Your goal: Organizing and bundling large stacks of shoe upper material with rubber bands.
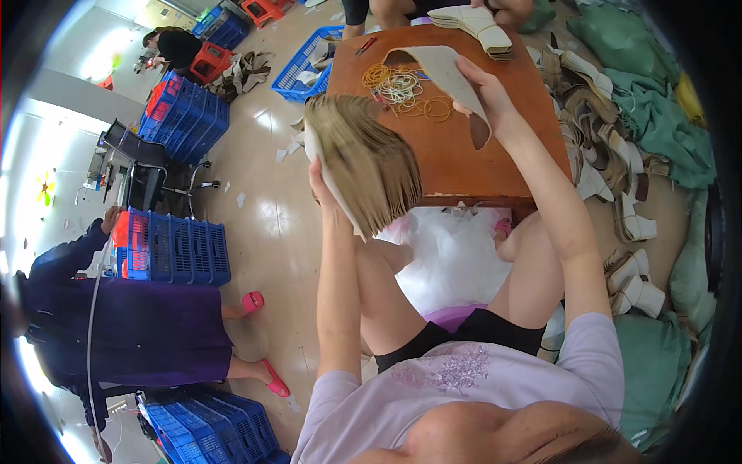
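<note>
My left hand (321, 185) grips a thick stack of cut sheet pieces (363, 162), grey-beige at their fanned edges, held upright left of the table's near edge. Its thumb and part of the palm show; the other fingers are hidden by the stack. Over the wooden table (502, 158), my right hand (491, 97) is closed on a curved cut piece (437, 66), cream on its face with a brown patch at the lower end. Loose yellow and white rubber bands (402, 87) lie on the tabletop beneath. A small red-handled tool (366, 46) rests near the far left edge.
Across the table, another person sits behind a cream bundle (475, 29). Similar bundles (603, 147) cover the floor at right, beside green sacks (657, 127). A blue basket (297, 73) stands at left. Further left, a person in dark clothes touches blue crates (185, 251). White plastic (448, 259) lies between my legs.
</note>
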`<state>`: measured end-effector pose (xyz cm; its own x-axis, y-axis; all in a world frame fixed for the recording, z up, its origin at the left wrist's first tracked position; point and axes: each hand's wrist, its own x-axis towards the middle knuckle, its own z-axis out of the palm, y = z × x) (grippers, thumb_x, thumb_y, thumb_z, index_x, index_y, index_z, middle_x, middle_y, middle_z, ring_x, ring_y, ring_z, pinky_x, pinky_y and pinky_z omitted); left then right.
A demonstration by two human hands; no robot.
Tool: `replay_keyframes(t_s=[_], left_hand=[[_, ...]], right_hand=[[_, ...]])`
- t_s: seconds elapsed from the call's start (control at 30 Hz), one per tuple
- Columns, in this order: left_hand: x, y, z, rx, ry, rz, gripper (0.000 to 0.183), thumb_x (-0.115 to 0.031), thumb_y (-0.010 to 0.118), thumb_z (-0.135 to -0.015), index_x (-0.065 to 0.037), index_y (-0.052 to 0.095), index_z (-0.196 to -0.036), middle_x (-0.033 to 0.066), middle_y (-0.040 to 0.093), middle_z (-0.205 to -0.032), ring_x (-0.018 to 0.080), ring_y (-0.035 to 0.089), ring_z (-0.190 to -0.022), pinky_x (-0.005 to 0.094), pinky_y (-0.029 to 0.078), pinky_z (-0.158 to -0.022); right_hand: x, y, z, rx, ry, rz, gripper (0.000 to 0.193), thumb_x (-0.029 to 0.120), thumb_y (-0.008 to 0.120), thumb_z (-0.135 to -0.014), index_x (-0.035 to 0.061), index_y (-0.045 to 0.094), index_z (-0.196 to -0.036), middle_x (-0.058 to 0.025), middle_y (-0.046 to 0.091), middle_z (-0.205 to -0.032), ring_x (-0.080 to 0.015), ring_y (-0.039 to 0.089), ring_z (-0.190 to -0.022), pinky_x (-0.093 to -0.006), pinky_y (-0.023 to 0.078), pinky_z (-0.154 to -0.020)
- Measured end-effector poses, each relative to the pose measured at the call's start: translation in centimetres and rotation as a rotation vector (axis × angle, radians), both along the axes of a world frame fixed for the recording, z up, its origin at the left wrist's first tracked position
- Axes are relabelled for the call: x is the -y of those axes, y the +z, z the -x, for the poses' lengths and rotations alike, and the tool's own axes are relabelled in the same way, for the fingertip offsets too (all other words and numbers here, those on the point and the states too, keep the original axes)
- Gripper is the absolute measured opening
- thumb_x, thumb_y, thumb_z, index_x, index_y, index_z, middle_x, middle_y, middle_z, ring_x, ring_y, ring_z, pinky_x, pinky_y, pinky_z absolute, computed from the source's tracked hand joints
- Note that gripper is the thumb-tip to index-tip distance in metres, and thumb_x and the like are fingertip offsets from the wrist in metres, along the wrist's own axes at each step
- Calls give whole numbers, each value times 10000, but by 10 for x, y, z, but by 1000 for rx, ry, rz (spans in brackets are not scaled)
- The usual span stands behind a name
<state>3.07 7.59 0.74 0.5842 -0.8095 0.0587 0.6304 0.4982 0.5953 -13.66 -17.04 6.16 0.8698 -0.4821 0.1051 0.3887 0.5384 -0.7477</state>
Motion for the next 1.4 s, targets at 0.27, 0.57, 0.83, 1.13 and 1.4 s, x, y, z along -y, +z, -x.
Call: replay_keyframes(t_s=[0.27,0.57,0.83,1.13,1.4], left_hand=[[-1,-24,25,-358,-455,416,389,-243,453,-907,-35,429,-1235,63,530,-1163,210,519,-1024,345,446,-864],[-31,-49,13,-245,-217,339,469,-304,466,-880,-36,402,-1259,86,510,-1180,234,500,-1052,361,431,-885],[-38,-74,5,-165,-42,259,543,-358,478,-855,-37,377,-1281,107,493,-1195,256,483,-1077,376,417,-903],[-23,-84,11,-62,86,187,627,-419,491,-828,-38,350,-1305,130,473,-1212,280,463,-1104,393,402,-923],[-21,28,48,339,206,-401,765,-316,595,-627,-12,343,-1283,171,493,-1140,301,506,-1029,403,436,-867]], right_hand=[[-107,-10,-9,-133,153,-60,341,280,484,-904,42,487,-1147,-11,579,-841,-70,555,-657,-188,446,-547],[-143,-21,-9,-208,112,472,378,235,468,-928,28,481,-1243,-37,595,-1042,-81,527,-926,-229,425,-829],[-133,-24,-9,-343,-69,890,275,187,473,-911,6,550,-1103,-63,610,-942,-87,526,-855,-244,429,-760],[-107,-42,-19,-310,114,600,351,278,500,-896,-9,535,-1096,-71,608,-953,-98,548,-826,-242,443,-745],[-68,-20,-9,-95,446,450,758,383,622,-802,6,268,-1356,-133,393,-1319,-217,374,-1223,-335,273,-1032]])
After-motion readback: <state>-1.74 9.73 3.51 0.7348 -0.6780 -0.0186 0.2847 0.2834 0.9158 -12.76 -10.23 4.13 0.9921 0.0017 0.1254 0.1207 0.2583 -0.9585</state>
